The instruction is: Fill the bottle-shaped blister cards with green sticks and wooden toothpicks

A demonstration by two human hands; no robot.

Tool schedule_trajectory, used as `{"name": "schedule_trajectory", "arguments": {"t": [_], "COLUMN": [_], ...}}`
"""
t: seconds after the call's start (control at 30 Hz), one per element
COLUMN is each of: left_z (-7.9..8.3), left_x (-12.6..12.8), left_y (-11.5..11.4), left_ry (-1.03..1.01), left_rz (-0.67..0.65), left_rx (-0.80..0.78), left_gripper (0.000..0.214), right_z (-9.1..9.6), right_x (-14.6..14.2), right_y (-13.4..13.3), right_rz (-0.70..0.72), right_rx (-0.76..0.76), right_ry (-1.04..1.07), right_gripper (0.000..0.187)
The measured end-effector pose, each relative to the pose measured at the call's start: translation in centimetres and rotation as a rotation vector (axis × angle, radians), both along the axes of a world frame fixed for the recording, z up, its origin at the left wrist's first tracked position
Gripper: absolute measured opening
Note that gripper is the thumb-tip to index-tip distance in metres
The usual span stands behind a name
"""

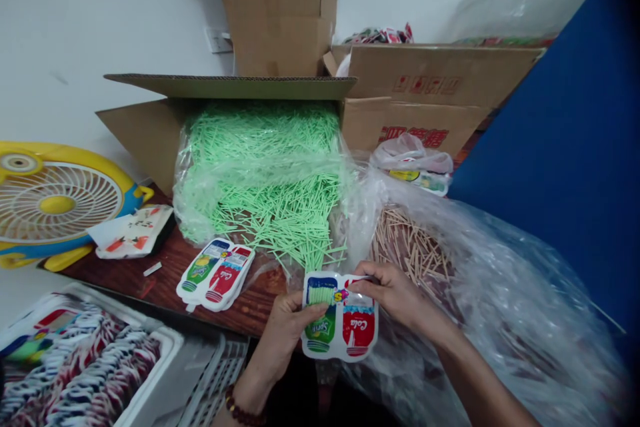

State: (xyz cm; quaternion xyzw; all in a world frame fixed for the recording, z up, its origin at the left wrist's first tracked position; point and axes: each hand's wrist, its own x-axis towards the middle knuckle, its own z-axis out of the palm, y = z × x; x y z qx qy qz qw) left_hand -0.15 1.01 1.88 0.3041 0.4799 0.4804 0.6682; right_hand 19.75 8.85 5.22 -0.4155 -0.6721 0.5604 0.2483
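Note:
A flat pouch (363, 330), shaped like two joined bottles with a green Sprite side and a red Cola side, is held up over the table's front edge. Light green sticks show through the window on its green side. My left hand (285, 333) grips the pouch's left side, thumb across the front. Fingers pinched together, my right hand (385, 287) is at the top of the Cola side; a small dark bit shows there, but what it pinches is unclear. Behind lie a heap of green sticks (280, 207) and a pile of brown sticks (413, 247). More such pouches (217, 273) lie stacked left.
Clear plastic sheeting (505, 280) spreads over the right side. An open cardboard box (145, 137) lies behind the green sticks. At left are a yellow fan (60, 203), a tissue pack (135, 232) and a white foam bin (167, 347) full of pouches. A blue panel (560, 147) stands right.

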Motion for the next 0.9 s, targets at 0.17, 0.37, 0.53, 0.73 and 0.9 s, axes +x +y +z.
{"name": "schedule_trajectory", "arguments": {"t": [0.17,0.37,0.53,0.73,0.9], "left_z": [-0.1,0.4,1.8,1.6,0.7], "left_x": [-0.1,-0.2,0.1,0.9,1.3], "left_y": [-0.1,-0.5,-0.1,-0.1,-0.7], "left_ry": [-0.057,-0.128,-0.068,0.169,0.269], "left_rz": [0.008,-0.006,-0.043,-0.021,-0.014], "left_rx": [0.004,-0.024,0.008,0.099,0.086], "left_gripper": [0.026,0.029,0.034,0.033,0.019], "right_z": [-0.4,0.0,-0.1,-0.1,-0.5], "right_x": [-0.1,-0.4,-0.7,-1.2,-1.4], "right_y": [0.1,0.0,-1.0,-2.1,-2.9], "right_rz": [0.009,-0.002,-0.017,0.046,0.014], "right_rx": [0.019,0.021,-0.011,-0.011,0.036], "right_ry": [-0.023,-0.023,0.013,0.039,0.020], "right_gripper": [0.021,0.020,0.019,0.020,0.018]}}
